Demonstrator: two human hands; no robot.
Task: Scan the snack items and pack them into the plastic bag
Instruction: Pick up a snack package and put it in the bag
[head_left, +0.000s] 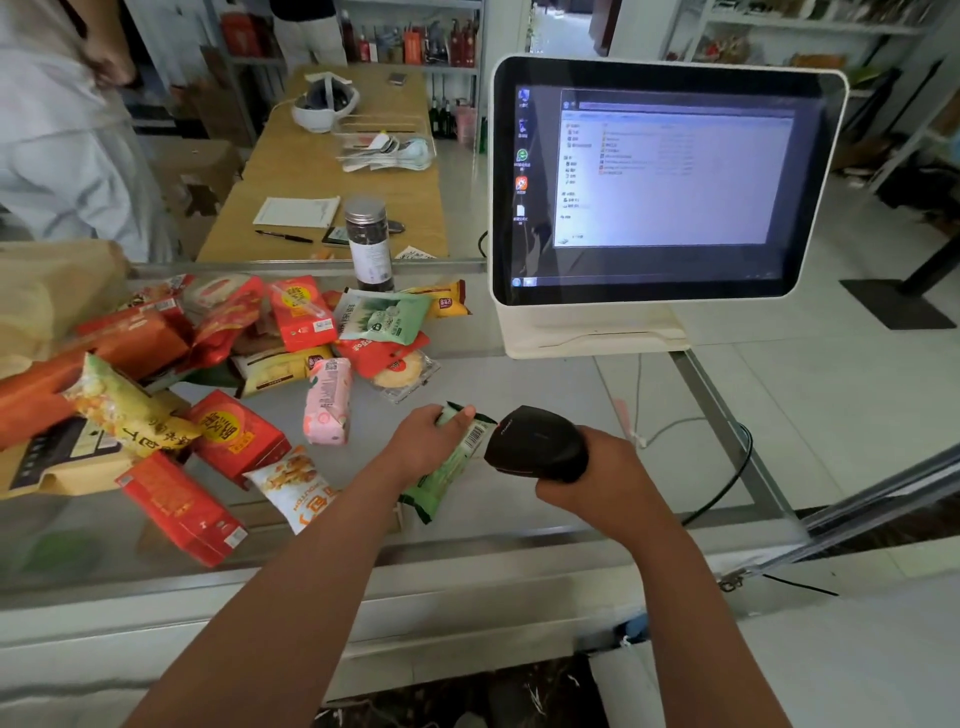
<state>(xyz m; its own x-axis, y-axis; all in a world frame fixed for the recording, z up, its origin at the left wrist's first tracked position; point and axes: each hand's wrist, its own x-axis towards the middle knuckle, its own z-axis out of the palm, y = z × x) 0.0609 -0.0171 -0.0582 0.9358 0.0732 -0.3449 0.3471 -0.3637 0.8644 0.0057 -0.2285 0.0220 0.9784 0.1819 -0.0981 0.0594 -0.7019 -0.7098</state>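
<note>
head view: a slim green snack packet (442, 478) of glossy crinkled film is gripped in the left hand (423, 441), the fingers curled round its upper end, its lower end resting on the bench (571, 395). a white barcode label (475, 435) is turned toward the rounded black plastic barcode scanner (535, 441), whose nose is held just beside the label. the scanner handle is wrapped by the fingers of the right hand (597, 480).

a loose heap of snacks is spread over the left of the bench: a flat red carton (182, 506), a white and orange pillow pack (296, 483), a soft pink packet (327, 402) and a yellow printed bag (130, 410) among them. a cylindrical jar (369, 244) with a ribbed metal lid is stood upright behind the heap.

the bench is topped with smooth, reflective glass framed in metal. a white-cased touchscreen terminal (665, 182) is set at its far right, a window shown on the display. beyond, a wooden table (311, 171) and shelves of bottles are seen over a pale tiled floor.
</note>
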